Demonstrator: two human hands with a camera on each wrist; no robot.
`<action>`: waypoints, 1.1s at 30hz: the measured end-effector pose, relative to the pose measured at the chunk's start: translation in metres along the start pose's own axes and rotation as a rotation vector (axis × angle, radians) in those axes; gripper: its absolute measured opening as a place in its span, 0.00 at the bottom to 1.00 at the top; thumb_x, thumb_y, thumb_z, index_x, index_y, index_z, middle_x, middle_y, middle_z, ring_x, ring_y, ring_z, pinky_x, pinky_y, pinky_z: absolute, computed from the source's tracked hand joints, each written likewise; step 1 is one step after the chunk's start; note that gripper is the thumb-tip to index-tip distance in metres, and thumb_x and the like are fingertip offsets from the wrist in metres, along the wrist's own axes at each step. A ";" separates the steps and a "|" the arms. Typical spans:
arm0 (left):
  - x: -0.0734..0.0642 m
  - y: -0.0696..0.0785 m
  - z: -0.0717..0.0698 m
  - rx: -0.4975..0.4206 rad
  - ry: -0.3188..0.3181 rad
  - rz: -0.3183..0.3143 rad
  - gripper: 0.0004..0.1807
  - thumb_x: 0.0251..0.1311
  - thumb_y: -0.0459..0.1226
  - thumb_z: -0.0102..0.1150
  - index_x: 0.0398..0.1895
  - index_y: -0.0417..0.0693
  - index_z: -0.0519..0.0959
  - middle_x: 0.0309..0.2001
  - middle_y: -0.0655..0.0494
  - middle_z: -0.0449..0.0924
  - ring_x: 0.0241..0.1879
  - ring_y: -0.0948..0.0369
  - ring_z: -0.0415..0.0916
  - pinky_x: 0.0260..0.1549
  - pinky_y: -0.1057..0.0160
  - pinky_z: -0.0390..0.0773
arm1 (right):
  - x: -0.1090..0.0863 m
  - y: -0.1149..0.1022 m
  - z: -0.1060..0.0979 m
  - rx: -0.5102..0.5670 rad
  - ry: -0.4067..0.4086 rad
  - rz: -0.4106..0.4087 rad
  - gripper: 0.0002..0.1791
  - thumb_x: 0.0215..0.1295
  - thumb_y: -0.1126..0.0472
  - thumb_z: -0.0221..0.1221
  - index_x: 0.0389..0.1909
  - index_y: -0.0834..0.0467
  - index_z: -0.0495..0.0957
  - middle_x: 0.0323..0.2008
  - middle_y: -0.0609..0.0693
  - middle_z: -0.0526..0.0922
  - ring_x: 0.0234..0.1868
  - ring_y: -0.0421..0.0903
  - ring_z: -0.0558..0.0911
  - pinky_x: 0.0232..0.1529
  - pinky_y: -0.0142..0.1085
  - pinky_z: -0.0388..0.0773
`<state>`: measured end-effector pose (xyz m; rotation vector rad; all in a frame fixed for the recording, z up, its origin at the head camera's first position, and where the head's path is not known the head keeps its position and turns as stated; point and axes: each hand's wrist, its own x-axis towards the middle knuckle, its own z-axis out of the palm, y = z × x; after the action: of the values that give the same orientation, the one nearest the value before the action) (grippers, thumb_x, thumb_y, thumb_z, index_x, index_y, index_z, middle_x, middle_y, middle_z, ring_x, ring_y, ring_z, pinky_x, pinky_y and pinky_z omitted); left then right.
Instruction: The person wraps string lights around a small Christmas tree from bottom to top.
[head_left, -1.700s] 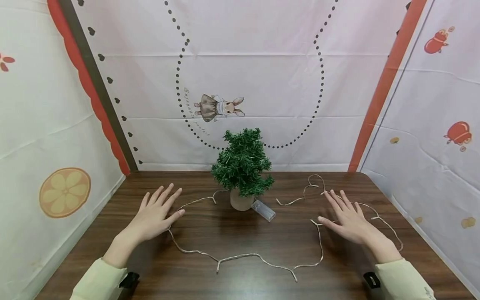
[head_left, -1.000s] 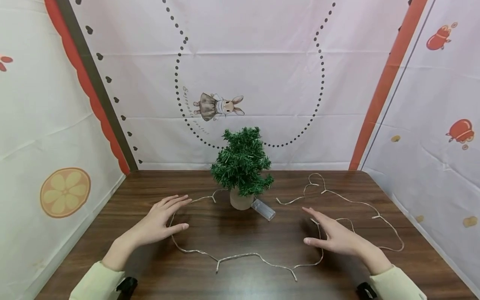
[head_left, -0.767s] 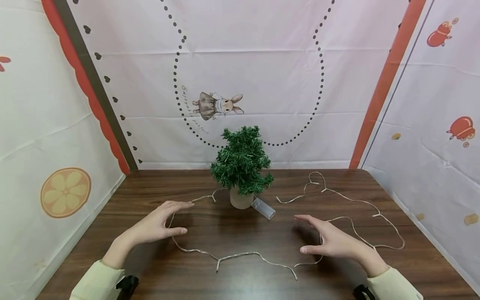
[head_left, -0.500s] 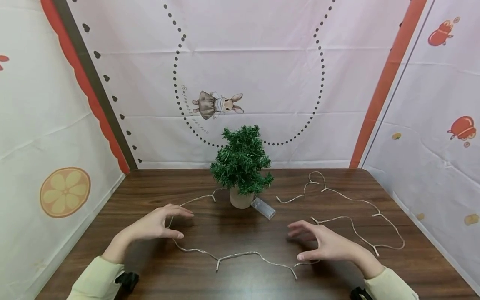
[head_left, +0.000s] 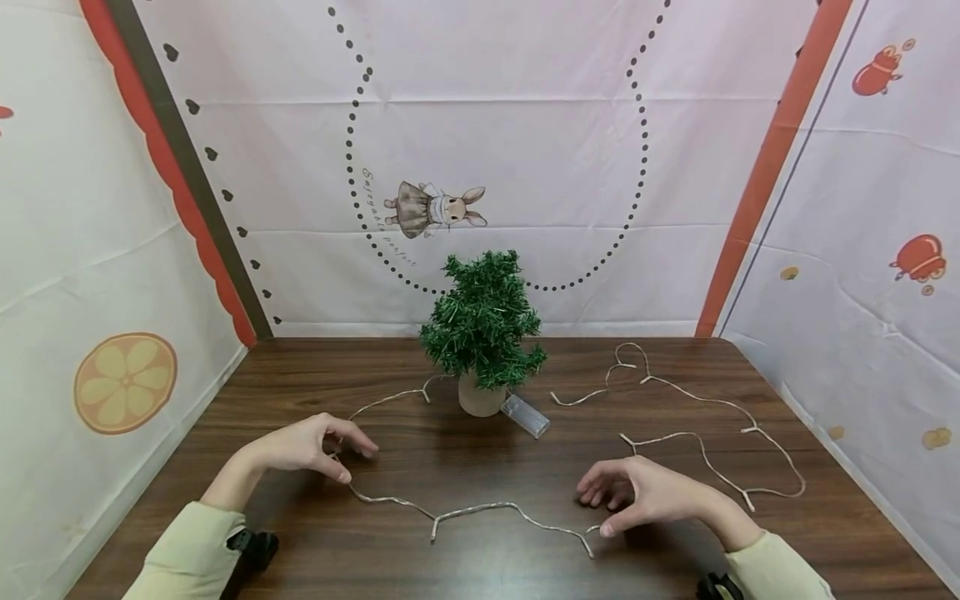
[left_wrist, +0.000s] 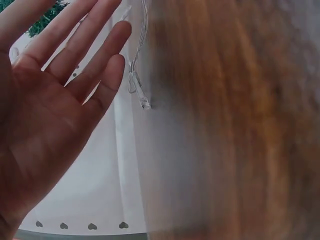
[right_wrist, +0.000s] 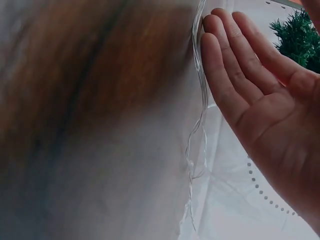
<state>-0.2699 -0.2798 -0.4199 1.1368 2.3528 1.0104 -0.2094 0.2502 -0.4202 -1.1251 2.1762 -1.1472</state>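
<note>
A wire of string lights with small forked bulbs winds over the table in wide loops. My left hand hovers over its left stretch, fingers loosely bent and thumb low near the wire. On the right, my right hand bends over another stretch, its thumb close to the wire by a forked bulb. In both wrist views the palms face the camera with relaxed fingers, and no grip on the wire shows. A small green artificial tree stands upright at the middle back, a clear battery box beside its base.
The brown wood-grain table carries everything. A printed white cloth hangs behind it, with more cloth at both sides. Further loops of the wire lie at the right and back right.
Both hands have gone from spread flat to loosely bent. My right hand has moved left and nearer to me, uncovering wire on the right. My left hand has come slightly nearer and lower.
</note>
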 end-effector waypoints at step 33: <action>0.009 -0.003 0.006 0.054 -0.151 -0.035 0.04 0.46 0.36 0.70 0.26 0.53 0.84 0.29 0.58 0.78 0.29 0.66 0.72 0.26 0.70 0.75 | -0.004 0.002 -0.004 -0.191 -0.070 0.027 0.04 0.52 0.64 0.67 0.27 0.54 0.81 0.21 0.46 0.81 0.22 0.24 0.71 0.21 0.23 0.73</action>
<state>-0.2744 -0.2715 -0.4262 1.1450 2.2844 0.8229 -0.2106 0.2558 -0.4198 -1.1914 2.2768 -0.8899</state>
